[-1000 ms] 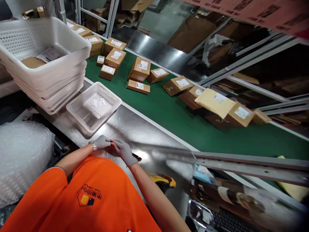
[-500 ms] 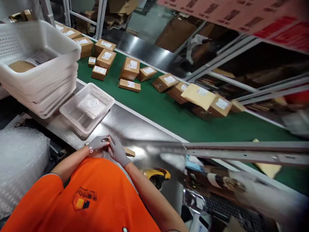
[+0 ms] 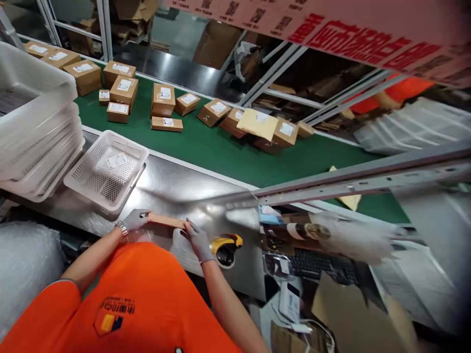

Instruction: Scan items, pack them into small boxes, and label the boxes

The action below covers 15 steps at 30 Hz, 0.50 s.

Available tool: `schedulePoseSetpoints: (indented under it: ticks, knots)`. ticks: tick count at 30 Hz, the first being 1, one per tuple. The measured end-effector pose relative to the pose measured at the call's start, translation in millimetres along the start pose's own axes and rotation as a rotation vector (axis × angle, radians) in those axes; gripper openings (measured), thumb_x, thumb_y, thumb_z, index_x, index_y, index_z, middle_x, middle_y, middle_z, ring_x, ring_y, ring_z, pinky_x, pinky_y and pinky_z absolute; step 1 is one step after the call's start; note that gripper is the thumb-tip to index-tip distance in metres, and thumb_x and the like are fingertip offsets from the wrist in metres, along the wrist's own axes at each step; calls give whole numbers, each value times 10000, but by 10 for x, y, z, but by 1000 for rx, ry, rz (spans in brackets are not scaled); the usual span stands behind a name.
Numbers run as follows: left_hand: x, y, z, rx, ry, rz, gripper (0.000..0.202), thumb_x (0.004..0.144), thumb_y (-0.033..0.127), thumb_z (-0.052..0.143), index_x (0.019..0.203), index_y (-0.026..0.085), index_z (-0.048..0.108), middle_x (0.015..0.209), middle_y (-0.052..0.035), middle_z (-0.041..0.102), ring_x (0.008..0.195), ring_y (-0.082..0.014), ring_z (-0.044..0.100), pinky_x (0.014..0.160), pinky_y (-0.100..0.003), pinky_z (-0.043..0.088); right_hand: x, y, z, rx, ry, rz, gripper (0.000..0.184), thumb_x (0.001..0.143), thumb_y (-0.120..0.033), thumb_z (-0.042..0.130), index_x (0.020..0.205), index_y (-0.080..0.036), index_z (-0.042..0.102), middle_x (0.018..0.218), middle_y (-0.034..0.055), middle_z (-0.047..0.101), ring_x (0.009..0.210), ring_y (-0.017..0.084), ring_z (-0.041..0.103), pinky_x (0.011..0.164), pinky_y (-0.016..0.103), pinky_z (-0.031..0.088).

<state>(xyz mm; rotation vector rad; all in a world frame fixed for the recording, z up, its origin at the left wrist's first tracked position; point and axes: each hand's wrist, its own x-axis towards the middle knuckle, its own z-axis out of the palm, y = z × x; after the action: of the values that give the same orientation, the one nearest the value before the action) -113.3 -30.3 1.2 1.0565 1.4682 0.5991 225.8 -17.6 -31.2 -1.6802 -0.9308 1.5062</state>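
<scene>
A slim brown cardboard box point(image 3: 166, 220) is held level above the steel bench point(image 3: 172, 179), close to my body. My left hand point(image 3: 134, 219), gloved in grey, grips its left end. At the right end, the gloved fingers of my right hand point(image 3: 198, 240) are closed on the box. A shallow white plastic basket point(image 3: 79, 182) sits on the bench ahead of my left hand, with a printed label slip point(image 3: 117, 160) lying in it. Just right of my right hand lies a yellow and black handheld scanner point(image 3: 227, 242).
A green conveyor belt point(image 3: 198, 144) carries several labelled cartons point(image 3: 163, 100) and a yellow padded envelope point(image 3: 258, 123). Stacked white baskets point(image 3: 47, 147) stand at left, bubble wrap point(image 3: 29, 267) below. A metal rail point(image 3: 312, 189) crosses at right above a keyboard point(image 3: 324, 264).
My hands have parted from being together, and the slim box, earlier lying on the bench beside my right hand, is now held between them. The view has turned right.
</scene>
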Motion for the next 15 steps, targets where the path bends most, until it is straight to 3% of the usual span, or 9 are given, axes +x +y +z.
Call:
schedulePoseSetpoints:
  ticks: [2,5,8,10,12,15]
  knots:
    - [9,31,-36,51,-27,13,602,906,283,750,1476,103,828,989,-76,888,852,-206,772,773,-281,602,-22,36,86,72,52,-25,834,580,-849,987,1131,-227,921,1557,115,799,1209,337,829,1097,558,727]
    - [5,25,-68,127,-52,59,570,908,258,753,1450,103,838,1015,-85,890,948,-242,813,886,-332,656,-51,26,122,52,80,-85,831,610,-855,969,1145,-219,939,1495,133,836,1249,369,824,1136,596,699]
    - [-47,-63,-24,231,-32,224,502,852,175,802,1349,170,872,1373,-133,866,1311,-304,798,1182,-429,630,-66,59,61,-18,107,-206,774,719,-818,923,1195,-208,944,1392,159,877,1370,407,785,1246,627,611]
    - [-109,-142,54,331,-13,331,508,864,119,789,1363,198,842,1644,-148,727,1534,-299,686,1322,-442,541,-67,138,42,-40,116,-267,726,755,-774,907,1203,-204,945,1310,168,902,1394,404,773,1288,624,567]
    - [-178,-203,155,499,-30,317,517,896,76,749,1394,208,794,1798,-153,579,1591,-292,642,1337,-439,531,-71,260,61,-75,82,-269,676,742,-739,897,1141,-196,953,1239,182,915,1335,407,797,1256,631,586]
    - [-250,-209,309,826,-125,157,518,909,130,783,1414,237,733,1910,-148,406,1406,-332,767,1195,-478,634,-102,488,56,-220,7,-313,562,770,-666,832,1071,-207,952,1297,201,898,1284,404,812,1196,626,626]
